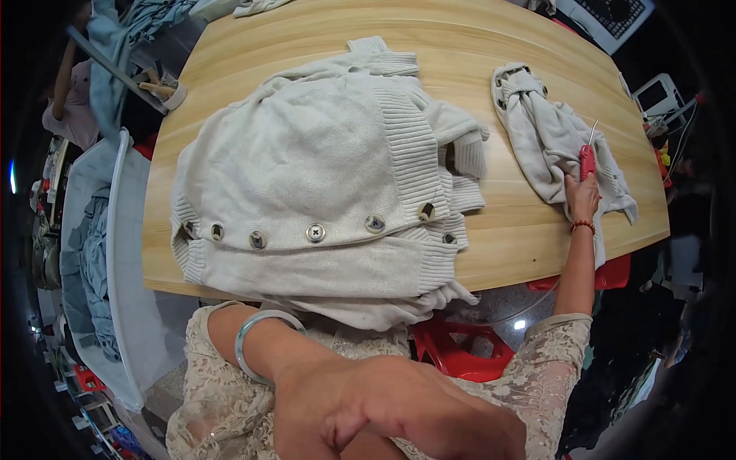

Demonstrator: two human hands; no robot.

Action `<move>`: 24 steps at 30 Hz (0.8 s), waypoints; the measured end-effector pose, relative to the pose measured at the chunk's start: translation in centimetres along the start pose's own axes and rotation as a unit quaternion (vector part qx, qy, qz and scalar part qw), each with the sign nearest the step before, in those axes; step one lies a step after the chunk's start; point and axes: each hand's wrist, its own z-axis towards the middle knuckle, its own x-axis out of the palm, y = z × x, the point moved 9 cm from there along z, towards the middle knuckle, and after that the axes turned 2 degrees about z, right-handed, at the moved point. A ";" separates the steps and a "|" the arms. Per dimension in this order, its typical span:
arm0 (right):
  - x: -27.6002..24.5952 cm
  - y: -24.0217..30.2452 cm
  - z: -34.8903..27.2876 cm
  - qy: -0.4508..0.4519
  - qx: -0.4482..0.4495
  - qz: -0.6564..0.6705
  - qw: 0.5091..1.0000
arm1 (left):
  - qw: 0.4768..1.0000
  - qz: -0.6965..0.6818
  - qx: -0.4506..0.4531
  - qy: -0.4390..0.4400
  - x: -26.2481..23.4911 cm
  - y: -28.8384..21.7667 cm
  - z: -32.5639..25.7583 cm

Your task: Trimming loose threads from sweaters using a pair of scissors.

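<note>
Close to the camera, my left hand is raised over my lap with its fingers curled down. Their tips are out of sight at the lower edge, so whatever they may hold is hidden. At the table's right, my right hand is closed round a red-handled tool with a thin metal tip pointing away. Under that hand lies a crumpled cream knit piece with dark buttons at its far end. Cream knit cardigans, apparently stacked, lie in front of me, a row of buttons along the near side.
The wooden table has curved edges. At left stands a white bin with blue-grey cloth in it. Red stools are under the near edge. A small container of tools sits at the far left edge, near another person.
</note>
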 end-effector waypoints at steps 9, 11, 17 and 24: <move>-2.1 12.5 -5.3 0.014 -0.132 0.170 0.976 | 0.989 0.132 -0.062 -0.005 -3.0 0.0 -3.4; -0.8 14.9 -6.2 0.031 -0.151 0.096 0.983 | 0.977 0.134 -0.126 -0.107 -3.6 1.2 -3.4; 0.1 8.9 -2.5 0.019 -0.069 0.095 0.993 | 0.871 0.386 -0.293 -0.081 -5.6 2.6 -5.0; -15.5 7.9 -3.7 0.060 -0.146 0.464 0.872 | 0.649 0.698 -0.242 -0.184 -16.1 -0.1 -4.0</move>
